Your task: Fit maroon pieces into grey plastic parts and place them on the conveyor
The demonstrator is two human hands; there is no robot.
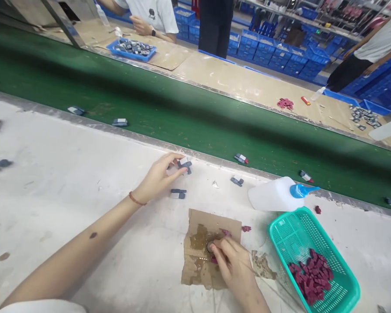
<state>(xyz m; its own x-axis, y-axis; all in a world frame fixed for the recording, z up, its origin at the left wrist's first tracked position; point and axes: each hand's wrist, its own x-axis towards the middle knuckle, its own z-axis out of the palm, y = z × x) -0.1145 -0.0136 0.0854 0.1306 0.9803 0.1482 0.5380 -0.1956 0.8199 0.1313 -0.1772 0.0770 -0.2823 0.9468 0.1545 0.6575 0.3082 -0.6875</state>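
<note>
My left hand (166, 171) pinches a small blue-grey piece with a pale top (184, 163) between thumb and fingers, close to the belt edge. A similar blue-grey piece (178, 194) lies just below that hand, and another (237, 181) lies to the right. My right hand (234, 265) is closed in a pinch over a stained cardboard sheet (195, 219). A small round thing (210, 246) shows at its fingertips, its kind unclear. Maroon bits (226, 232) lie on the cardboard near the fingers, and one maroon piece (246, 228) is at its right edge.
A green basket (280, 226) holds many maroon pieces (313, 278). Behind it lies a white squeeze bottle (273, 194) with a blue nozzle. Several blue-grey pieces sit on the green conveyor belt (182, 117). Across it, a person (150, 21) sits near a blue tray (132, 56).
</note>
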